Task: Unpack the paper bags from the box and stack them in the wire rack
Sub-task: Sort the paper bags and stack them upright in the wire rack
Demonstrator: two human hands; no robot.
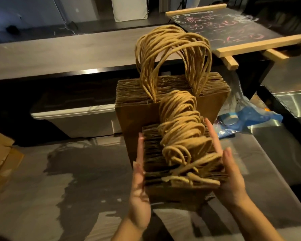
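Observation:
A thick bundle of folded brown paper bags (pixel 156 159) with twisted paper handles stands upright between my palms. My left hand (pixel 139 185) presses flat against its left side, fingers straight. My right hand (pixel 228 173) presses against its right side, fingers straight along the bag edges. Right behind it stands a taller bundle of larger brown paper bags (pixel 137 112), its looped handles (pixel 172 54) arching upward. Both bundles stand on a steel counter (pixel 76 188). No wire rack is visible.
An open cardboard box (pixel 2 153) shows at the left edge. A steel trough-like bin (pixel 73 119) lies behind the counter. Blue plastic packaging (pixel 247 119) lies to the right of the bags. A wood-framed chalkboard sign (pixel 233 30) lies at the back right.

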